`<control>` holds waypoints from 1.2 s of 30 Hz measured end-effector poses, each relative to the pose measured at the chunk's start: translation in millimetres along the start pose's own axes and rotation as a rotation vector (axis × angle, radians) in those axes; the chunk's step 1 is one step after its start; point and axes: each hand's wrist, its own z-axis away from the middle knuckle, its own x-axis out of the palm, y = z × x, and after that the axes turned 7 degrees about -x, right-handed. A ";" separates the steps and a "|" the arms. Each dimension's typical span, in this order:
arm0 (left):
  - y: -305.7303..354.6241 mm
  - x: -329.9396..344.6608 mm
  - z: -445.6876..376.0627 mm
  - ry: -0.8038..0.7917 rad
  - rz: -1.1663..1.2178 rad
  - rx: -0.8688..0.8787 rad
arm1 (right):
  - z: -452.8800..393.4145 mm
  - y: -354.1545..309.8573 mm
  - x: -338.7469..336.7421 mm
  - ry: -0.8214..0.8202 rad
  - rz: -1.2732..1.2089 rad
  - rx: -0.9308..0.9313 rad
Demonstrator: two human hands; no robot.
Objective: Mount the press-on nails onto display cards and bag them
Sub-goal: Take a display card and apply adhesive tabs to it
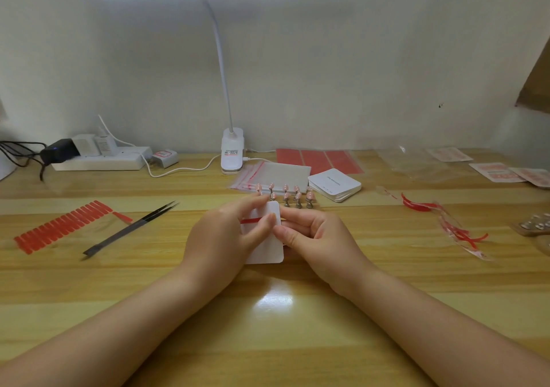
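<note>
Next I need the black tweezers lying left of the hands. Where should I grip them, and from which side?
Grip the tweezers around mid-shaft, coming from above with fingers across their width. They lie flat on the table, diagonal, with the pointed tips toward the back right and the blunt end toward the front left. Mid-shaft looks best balanced and keeps away from the red sticker sheet to their left.

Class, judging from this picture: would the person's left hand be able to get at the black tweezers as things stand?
Probably yes. The tweezers lie in the open on the table, nothing between them and the left hand; but that hand holds the white card and must let go first.
</note>
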 end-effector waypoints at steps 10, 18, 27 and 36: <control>9.8 -7.3 2.2 0.105 -0.445 0.219 | -0.3 0.1 0.9 0.012 0.013 0.001; 3.5 -2.4 1.2 0.056 -0.317 0.187 | -0.6 1.3 0.6 0.023 -0.028 0.023; 3.5 -0.8 -1.2 0.022 -0.057 0.092 | -2.0 3.5 -2.4 0.066 -0.068 0.063; 1.3 0.8 -2.0 0.212 -0.158 0.387 | -2.1 4.5 -4.0 0.067 -0.059 0.057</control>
